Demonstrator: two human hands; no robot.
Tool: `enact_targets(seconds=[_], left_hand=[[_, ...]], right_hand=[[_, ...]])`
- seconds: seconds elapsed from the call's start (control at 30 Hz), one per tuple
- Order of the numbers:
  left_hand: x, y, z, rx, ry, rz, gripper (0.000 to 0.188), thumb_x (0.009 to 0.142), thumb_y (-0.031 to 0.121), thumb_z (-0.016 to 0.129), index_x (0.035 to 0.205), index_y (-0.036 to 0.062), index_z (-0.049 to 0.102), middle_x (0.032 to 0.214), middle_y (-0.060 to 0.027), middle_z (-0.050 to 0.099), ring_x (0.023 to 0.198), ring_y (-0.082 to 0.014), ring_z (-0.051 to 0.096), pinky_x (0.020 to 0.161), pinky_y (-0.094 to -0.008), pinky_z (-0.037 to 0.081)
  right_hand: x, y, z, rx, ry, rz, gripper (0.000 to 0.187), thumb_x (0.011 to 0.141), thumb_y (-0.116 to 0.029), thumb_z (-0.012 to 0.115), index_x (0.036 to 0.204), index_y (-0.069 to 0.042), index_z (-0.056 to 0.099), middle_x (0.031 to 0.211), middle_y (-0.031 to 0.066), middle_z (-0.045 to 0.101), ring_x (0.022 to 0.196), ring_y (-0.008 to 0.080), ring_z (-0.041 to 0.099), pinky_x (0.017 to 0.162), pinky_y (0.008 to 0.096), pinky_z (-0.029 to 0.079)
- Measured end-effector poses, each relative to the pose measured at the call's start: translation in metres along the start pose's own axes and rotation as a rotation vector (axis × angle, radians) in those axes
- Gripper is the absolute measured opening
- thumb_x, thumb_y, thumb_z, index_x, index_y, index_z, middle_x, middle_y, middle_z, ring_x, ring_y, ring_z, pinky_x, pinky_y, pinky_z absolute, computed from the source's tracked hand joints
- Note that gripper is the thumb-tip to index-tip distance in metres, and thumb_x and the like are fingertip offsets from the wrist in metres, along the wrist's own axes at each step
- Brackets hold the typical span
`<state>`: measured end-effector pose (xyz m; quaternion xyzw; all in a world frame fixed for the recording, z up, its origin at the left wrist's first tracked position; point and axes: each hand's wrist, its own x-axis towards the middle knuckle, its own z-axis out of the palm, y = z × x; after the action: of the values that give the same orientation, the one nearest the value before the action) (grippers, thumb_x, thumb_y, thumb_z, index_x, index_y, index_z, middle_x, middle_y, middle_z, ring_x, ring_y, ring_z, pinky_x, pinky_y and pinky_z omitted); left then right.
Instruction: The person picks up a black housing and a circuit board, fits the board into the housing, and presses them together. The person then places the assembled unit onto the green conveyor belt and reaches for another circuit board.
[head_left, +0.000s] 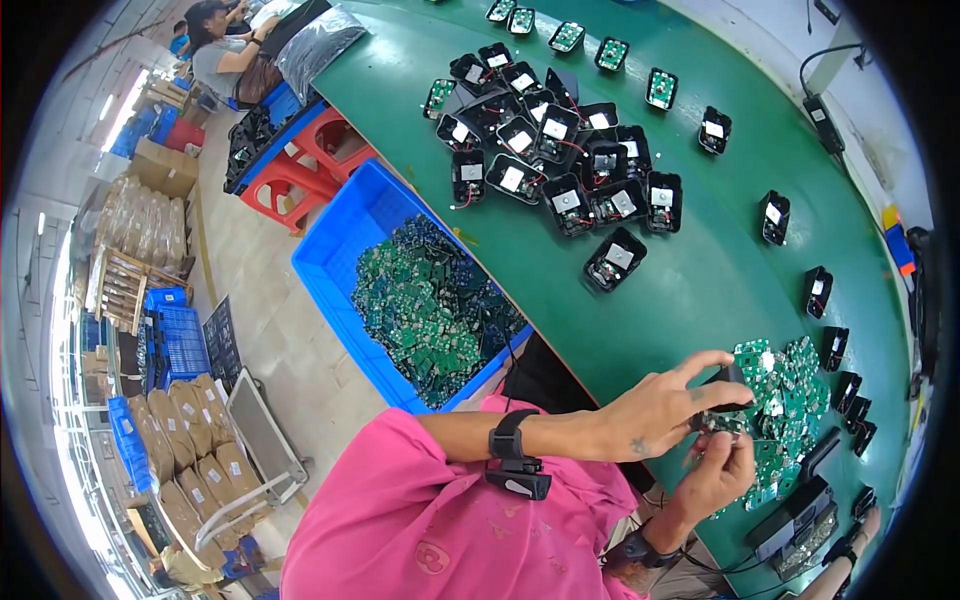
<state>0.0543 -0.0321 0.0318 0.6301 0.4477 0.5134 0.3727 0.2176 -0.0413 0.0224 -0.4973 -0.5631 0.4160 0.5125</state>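
The biggest thing in front of me is the green table (690,275), spreading under the hands and far beyond them. Next comes the pink shirt (450,525) of the person working, just behind and to the left of the hands. Well to the left of the hands, beside the table's edge, sits a blue bin (333,250), with a thick layer of loose circuit boards (425,310) in it; red stools (285,185) stand past it. Ahead of the hands and a bit leftward, open cases (566,198) lie heaped, many with a white patch inside. Just to the right of the hands is a spread of green boards (790,390), and beyond it a curved line of more cases runs along the table's far side. Another person's hand (868,528) reaches in near the edge, right of the worker's. The left hand (675,405), wearing a dark strap (506,437) at the wrist, has its fingers closed around a black case (728,380), up by the green boards. Below it, the right hand (715,475) pinches a small part (718,422) right against that case; I cannot tell whether the two are joined.
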Motion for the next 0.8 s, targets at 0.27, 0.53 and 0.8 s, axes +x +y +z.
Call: enact_targets(seconds=[0.27, 0.53, 0.8], left_hand=[[-0.002, -0.004, 0.008, 0.117, -0.013, 0.054, 0.052, 0.082, 0.003, 0.069, 0.130, 0.0213, 0.060, 0.135, -0.0190, 0.056, 0.093, -0.0358, 0.071, 0.071, -0.0369, 0.061], [-0.001, 0.005, -0.007, 0.080, 0.115, -0.007, 0.046, 0.082, -0.010, 0.054, 0.125, 0.0051, 0.063, 0.130, -0.0232, 0.062, 0.114, -0.0364, 0.066, 0.094, -0.0386, 0.054], [0.010, 0.003, -0.022, -0.226, -0.104, -0.160, 0.049, 0.090, -0.012, 0.046, 0.136, 0.0009, 0.054, 0.126, -0.0144, 0.062, 0.103, -0.0150, 0.063, 0.085, -0.0289, 0.053]], right_hand=[[0.014, -0.023, -0.013, -0.007, -0.120, 0.137, 0.034, 0.096, -0.020, 0.066, 0.070, -0.003, 0.052, 0.055, -0.0005, 0.053, 0.046, 0.0046, 0.043, 0.041, 0.0215, 0.030], [0.025, -0.046, 0.004, -0.281, -0.307, 0.042, 0.021, 0.090, -0.010, 0.066, 0.073, -0.001, 0.058, 0.059, 0.0095, 0.052, 0.049, 0.0243, 0.048, 0.048, 0.0345, 0.036], [0.032, -0.046, 0.008, -0.210, -0.175, 0.090, 0.027, 0.092, -0.013, 0.069, 0.070, 0.001, 0.060, 0.052, 0.0015, 0.050, 0.047, 0.0056, 0.041, 0.044, 0.0271, 0.030]])
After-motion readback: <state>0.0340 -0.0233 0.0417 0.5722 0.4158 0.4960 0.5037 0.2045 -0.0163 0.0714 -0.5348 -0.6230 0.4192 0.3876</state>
